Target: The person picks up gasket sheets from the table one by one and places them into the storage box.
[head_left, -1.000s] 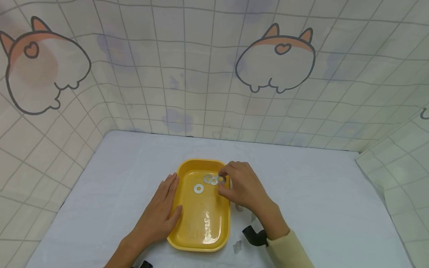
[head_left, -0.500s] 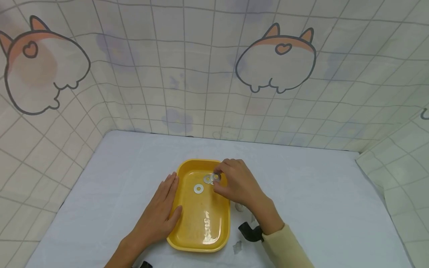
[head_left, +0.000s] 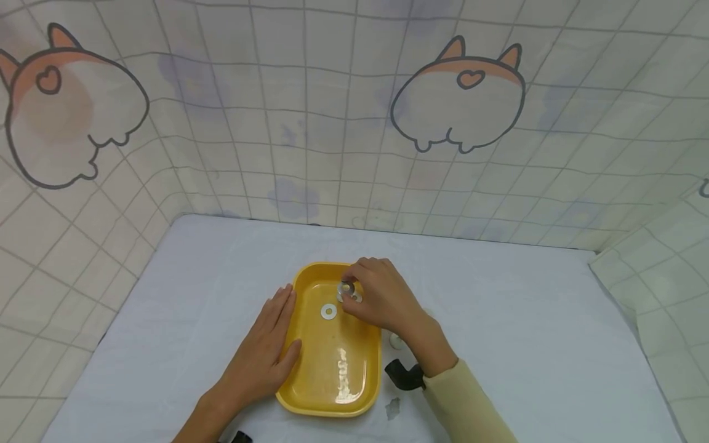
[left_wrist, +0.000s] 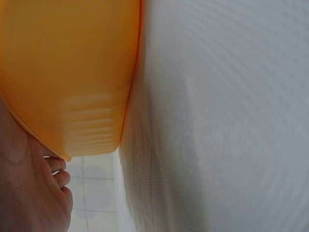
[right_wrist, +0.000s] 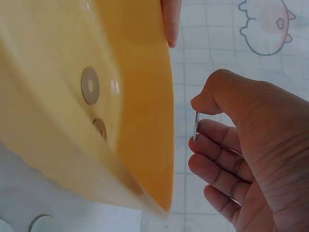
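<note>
A yellow tray point(head_left: 332, 369) lies on the white-covered table. My left hand point(head_left: 257, 351) rests along its left rim with straight fingers; in the left wrist view the palm point(left_wrist: 29, 183) lies against the rim. Above the tray's far end, my right hand point(head_left: 382, 294) pinches a flat metal washer point(head_left: 346, 288) between thumb and fingertips. The right wrist view shows this held washer point(right_wrist: 196, 126) edge-on, apart from the tray. One loose washer point(head_left: 328, 311) lies on the tray floor. Others lie beneath the right hand, partly hidden, including a smaller one point(head_left: 357, 298).
Right of the tray, a round disc point(head_left: 396, 341) lies on the table, partly hidden by the right forearm. A grey patch point(head_left: 392, 408) marks the cloth nearby. A black wrist mount point(head_left: 404, 375) sits at the right sleeve. Grid-patterned curtains point(head_left: 332, 123) stand behind the table.
My right hand has moved left over the tray's far end, carrying the pinched washer from near the right rim. The left hand and the tray have stayed in place.
</note>
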`<state>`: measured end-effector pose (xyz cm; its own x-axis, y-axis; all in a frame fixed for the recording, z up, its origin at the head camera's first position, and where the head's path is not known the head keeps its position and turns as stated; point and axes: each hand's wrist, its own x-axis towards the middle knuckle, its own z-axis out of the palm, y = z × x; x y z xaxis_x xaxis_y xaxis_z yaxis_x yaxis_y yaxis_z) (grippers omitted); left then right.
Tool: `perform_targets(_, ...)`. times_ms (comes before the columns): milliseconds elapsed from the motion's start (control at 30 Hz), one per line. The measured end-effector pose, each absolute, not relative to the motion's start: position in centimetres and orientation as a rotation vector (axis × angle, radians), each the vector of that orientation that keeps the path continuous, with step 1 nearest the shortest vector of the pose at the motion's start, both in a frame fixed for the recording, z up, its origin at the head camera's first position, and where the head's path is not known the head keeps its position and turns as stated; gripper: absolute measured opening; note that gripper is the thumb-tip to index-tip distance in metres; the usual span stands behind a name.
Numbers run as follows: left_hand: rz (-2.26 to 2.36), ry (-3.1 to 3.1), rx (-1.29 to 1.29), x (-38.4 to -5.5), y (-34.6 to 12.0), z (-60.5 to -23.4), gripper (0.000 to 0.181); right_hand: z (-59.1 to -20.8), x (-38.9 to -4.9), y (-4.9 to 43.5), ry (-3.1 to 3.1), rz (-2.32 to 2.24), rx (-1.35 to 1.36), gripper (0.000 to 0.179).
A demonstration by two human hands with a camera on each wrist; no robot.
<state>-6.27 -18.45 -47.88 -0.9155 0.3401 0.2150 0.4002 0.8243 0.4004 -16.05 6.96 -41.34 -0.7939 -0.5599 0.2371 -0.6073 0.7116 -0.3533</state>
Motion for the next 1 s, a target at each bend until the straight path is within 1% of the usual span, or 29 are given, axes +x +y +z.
perform_targets(600, -0.695, -2.840, -0.599, -6.5, -18.1, -48.0, 0.081, -40.9, -17.2, 5.5, -2.794, 0.573, 1.034, 0.021)
perform_targets(1000, -0.691, -2.906, -0.567, -6.3, -18.3, -47.9, 0.081, -40.5, -17.8, 4.9, -2.740, 0.580, 1.057, 0.015)
